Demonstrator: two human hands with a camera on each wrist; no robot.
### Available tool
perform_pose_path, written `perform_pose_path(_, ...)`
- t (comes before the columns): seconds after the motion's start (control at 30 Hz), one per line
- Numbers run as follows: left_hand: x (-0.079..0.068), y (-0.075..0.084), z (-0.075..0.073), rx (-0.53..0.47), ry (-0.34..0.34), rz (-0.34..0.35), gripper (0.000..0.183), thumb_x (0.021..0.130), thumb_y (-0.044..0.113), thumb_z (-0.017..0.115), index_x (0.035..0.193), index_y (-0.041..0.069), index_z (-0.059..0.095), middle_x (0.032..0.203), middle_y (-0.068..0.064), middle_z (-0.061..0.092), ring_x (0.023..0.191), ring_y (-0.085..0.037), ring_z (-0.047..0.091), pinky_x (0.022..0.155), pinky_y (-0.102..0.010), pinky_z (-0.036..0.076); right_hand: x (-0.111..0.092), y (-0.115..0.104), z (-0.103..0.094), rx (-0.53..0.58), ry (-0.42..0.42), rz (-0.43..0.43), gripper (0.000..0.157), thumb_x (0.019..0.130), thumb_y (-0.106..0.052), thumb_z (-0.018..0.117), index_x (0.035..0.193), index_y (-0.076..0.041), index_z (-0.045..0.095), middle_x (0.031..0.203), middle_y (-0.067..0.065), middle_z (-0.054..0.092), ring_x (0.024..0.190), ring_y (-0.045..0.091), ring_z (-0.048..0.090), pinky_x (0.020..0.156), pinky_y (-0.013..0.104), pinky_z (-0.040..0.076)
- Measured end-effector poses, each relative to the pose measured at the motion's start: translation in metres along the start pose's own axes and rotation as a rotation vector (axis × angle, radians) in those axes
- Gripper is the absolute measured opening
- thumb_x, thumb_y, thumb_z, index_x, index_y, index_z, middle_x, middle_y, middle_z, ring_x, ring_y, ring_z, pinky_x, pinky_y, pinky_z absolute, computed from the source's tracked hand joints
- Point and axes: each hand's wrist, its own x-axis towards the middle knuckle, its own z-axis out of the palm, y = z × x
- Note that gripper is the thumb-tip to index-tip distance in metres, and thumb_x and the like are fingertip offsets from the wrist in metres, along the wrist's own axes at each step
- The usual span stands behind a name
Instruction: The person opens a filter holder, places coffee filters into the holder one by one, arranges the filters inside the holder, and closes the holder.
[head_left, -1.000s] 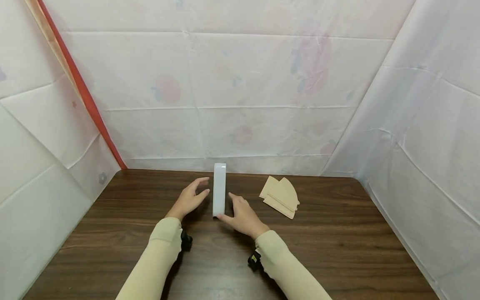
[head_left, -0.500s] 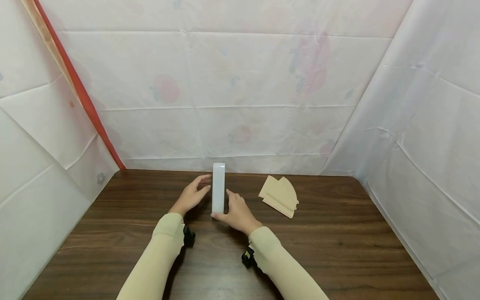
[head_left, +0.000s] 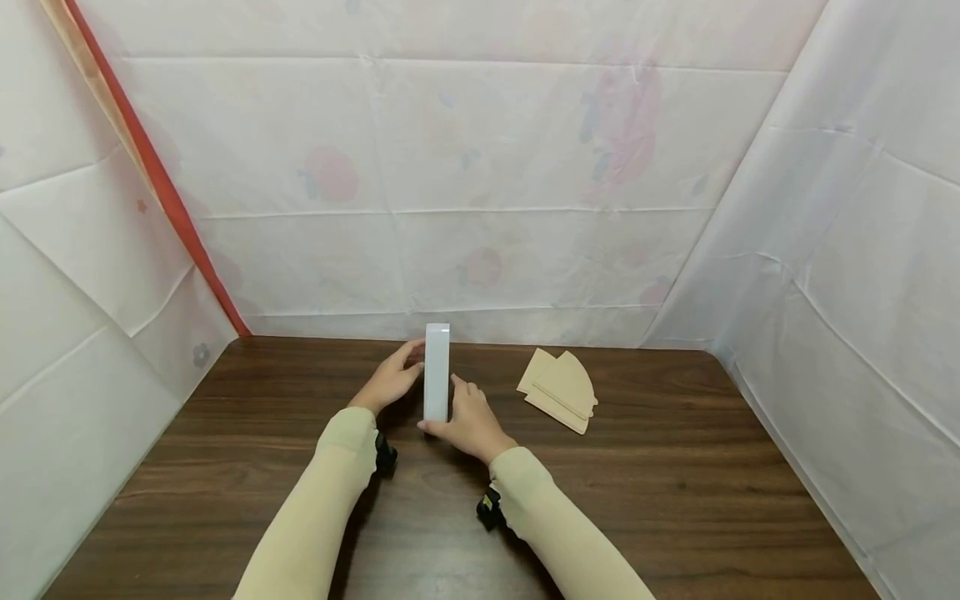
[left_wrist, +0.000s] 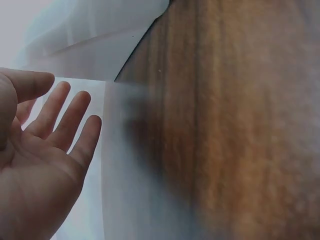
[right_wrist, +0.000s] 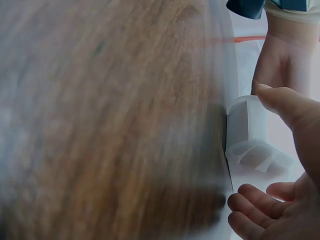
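A narrow white box (head_left: 437,375), seemingly upright, stands on the brown table in the head view. To its left is my left hand (head_left: 392,379), thumb and fingers spread, with fingertips at the box's side. In the left wrist view, the left hand's fingers (left_wrist: 80,110) are extended before a white surface. My right hand (head_left: 472,419) is at the lower right of the box, its thumb crossing in front of the base. Seen from the right wrist, a glossy whitish object (right_wrist: 245,125) lies near the thumb, with the loosely bent fingers (right_wrist: 250,210) apart from it.
Several tan fan-shaped paper pieces (head_left: 562,390), like coffee filters, overlap on the table right of the hands. White patterned sheeting (head_left: 480,167) walls in the back and both sides of the table (head_left: 675,483). A red strip (head_left: 165,192) runs down the left corner.
My left hand has moved slightly right and away from me, up to the box. The right hand has shifted left, its thumb now across the base. The box stays in place.
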Motion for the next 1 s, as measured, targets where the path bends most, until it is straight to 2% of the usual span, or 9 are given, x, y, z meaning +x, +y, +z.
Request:
perform_pose_path(0.27, 0.004, 0.0051, -0.0002, 0.002, -0.052, 0.021, 0.052, 0.107, 0.015, 0.046, 0.157, 0.01, 0.03, 0.152, -0.021, 0.04, 0.139, -0.041, 0.037, 0.11, -0.059, 0.029, -0.001, -0.0032, 0.0004, 0.044, -0.004, -0.02, 0.093, 0.087, -0.041, 0.078, 0.151, 0.007, 0.03, 0.14, 0.024, 0.047, 0.125, 0.037, 0.047, 0.102, 0.047, 0.043)
perform_pose_path(0.47, 0.0038, 0.0045, -0.0003, -0.02, -0.068, 0.031, 0.052, 0.107, 0.012, 0.045, 0.157, 0.01, 0.03, 0.152, -0.02, 0.04, 0.139, -0.041, 0.037, 0.111, -0.059, 0.029, 0.0015, -0.0041, 0.0043, 0.081, 0.003, -0.028, 0.093, 0.086, -0.036, 0.08, 0.152, 0.007, 0.03, 0.133, 0.023, 0.05, 0.116, 0.032, 0.051, 0.096, 0.046, 0.046)
perform_pose_path(0.73, 0.0034, 0.0021, 0.0021, -0.035, -0.05, 0.039, 0.054, 0.105, 0.007, 0.046, 0.156, 0.004, 0.028, 0.15, -0.024, 0.041, 0.137, -0.043, 0.039, 0.109, -0.061, 0.03, 0.0032, -0.0038, 0.0078, 0.12, 0.012, -0.044, 0.093, 0.085, -0.032, 0.082, 0.151, 0.008, 0.029, 0.128, 0.022, 0.05, 0.107, 0.027, 0.053, 0.091, 0.041, 0.049)
perform_pose_path(1.0, -0.001, 0.0042, 0.0042, -0.04, -0.041, 0.025, 0.053, 0.105, 0.01, 0.05, 0.155, 0.011, 0.033, 0.15, -0.02, 0.043, 0.137, -0.041, 0.04, 0.11, -0.06, 0.029, 0.0005, -0.0036, 0.0042, 0.141, 0.005, -0.062, 0.092, 0.085, -0.027, 0.083, 0.153, 0.004, 0.029, 0.131, 0.019, 0.052, 0.109, 0.025, 0.05, 0.089, 0.04, 0.05)
